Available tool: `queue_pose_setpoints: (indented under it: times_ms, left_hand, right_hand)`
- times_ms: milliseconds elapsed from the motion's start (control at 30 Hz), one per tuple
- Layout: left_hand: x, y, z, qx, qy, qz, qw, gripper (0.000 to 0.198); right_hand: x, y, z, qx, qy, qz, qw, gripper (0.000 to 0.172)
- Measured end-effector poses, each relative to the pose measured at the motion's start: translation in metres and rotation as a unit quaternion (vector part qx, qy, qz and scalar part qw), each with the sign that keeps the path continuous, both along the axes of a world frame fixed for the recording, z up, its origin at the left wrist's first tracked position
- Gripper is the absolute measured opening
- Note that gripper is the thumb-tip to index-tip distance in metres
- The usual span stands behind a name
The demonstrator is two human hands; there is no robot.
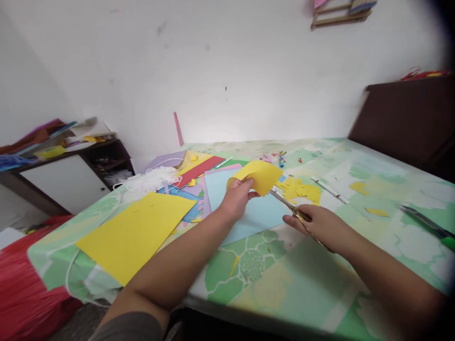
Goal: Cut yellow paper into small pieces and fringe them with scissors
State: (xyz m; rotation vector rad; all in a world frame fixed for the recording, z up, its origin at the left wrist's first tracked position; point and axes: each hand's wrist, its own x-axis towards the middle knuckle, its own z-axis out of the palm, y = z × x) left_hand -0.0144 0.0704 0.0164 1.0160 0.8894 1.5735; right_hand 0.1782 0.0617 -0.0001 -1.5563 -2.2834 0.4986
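Observation:
My left hand pinches a curved piece of yellow paper above a light blue sheet. In my right hand are gold-coloured scissors, their blades pointing up and left toward the lower right edge of the yellow piece. Whether the blades touch the paper is hard to tell. Small yellow scraps lie just behind the scissors. A large yellow sheet rests on the table to the left of my left forearm.
Tangled white string, a red strip and a purple sheet lie at the table's back left. On the right of the patterned tablecloth are a white pen and a dark-bladed tool with a green part.

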Motion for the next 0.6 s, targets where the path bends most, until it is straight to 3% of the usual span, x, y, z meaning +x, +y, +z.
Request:
queue_pose_setpoints:
  times_ms: [233,600]
  left_hand:
    - [0.006,-0.005,-0.010,-0.054,0.131,-0.039,0.989,0.018]
    - [0.009,-0.012,-0.005,-0.102,0.140,-0.023,0.985,0.005]
  right_hand:
    - [-0.005,-0.001,0.001,-0.014,-0.037,0.033,0.999,0.043]
    - [-0.001,0.002,-0.005,-0.043,-0.009,0.040,0.998,0.051]
